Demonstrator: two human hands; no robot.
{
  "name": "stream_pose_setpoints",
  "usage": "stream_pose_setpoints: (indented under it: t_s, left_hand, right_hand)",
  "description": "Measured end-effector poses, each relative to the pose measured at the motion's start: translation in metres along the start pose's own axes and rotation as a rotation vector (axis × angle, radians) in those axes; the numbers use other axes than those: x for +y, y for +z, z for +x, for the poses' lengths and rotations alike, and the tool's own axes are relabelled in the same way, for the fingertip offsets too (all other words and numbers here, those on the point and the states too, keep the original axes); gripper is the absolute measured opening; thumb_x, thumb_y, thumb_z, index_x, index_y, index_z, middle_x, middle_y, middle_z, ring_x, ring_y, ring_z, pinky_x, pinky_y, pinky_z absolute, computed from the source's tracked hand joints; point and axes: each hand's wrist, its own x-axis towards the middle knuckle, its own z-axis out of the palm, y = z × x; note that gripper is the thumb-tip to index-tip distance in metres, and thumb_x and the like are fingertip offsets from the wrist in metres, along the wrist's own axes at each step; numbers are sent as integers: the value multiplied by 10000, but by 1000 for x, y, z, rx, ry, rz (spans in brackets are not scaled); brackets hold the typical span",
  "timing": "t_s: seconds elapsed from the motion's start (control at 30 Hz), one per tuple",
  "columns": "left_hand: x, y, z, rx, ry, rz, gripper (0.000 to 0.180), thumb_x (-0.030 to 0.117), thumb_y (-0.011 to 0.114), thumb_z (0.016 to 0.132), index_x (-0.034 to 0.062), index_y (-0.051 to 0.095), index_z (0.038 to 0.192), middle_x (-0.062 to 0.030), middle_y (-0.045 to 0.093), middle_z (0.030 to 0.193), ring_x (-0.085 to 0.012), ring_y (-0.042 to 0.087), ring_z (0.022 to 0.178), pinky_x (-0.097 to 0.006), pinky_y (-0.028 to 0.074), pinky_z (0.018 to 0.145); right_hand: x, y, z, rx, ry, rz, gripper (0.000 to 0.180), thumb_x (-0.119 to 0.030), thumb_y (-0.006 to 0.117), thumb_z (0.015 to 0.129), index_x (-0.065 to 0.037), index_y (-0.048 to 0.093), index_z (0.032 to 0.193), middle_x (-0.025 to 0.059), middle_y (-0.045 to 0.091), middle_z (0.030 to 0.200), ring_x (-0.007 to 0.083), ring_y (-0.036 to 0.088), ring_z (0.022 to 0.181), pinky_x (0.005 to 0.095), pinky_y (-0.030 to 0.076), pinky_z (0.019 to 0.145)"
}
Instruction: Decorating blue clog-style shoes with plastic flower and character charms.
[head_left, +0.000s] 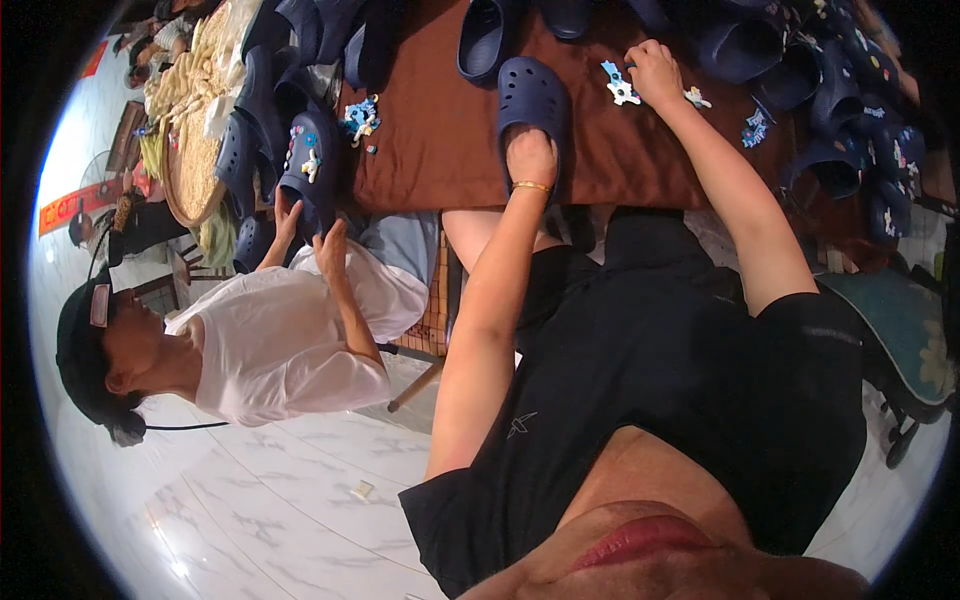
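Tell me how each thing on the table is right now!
Left hand: tucked into the heel opening of the clog, holding it.
Clog: flat on the brown cloth, toe pointing away.
Right hand: fingers closed on a charm.
Charm: blue and white, lying on the cloth at the fingertips.
Co-worker's clog: held in two hands, charms on it.

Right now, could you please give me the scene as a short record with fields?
Left hand: left hand inside the heel opening of a navy clog, holding it on the brown table
Right hand: right hand, fingers closed on a small blue-and-white charm
Nearby: loose charms, more navy clogs at right
Co-worker: person in white shirt at left, both hands on a decorated clog
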Motion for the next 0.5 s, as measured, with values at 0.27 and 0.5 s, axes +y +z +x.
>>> stream_pose_setpoints:
  t_s: [0.27,0.5]
  left_hand:
    - [3,-4,0,-49,-31,48,190,202,591,708,19,569,665,-167,594,694,-309,589,676,-398,477,645]
    - [3,0,2,-34,-19,-12,165,174,594,694,29,539,636,-164,572,663,-319,571,662,-415,457,633]
  right_hand:
    - [-72,-5,20,25,-20,618,138,-140,577,740,-39,572,834,138,604,818,309,580,788,373,462,691]
    - [-116,8,29,43,-269,469,119,-149,587,736,-63,589,817,108,583,792,289,559,804,375,447,727]
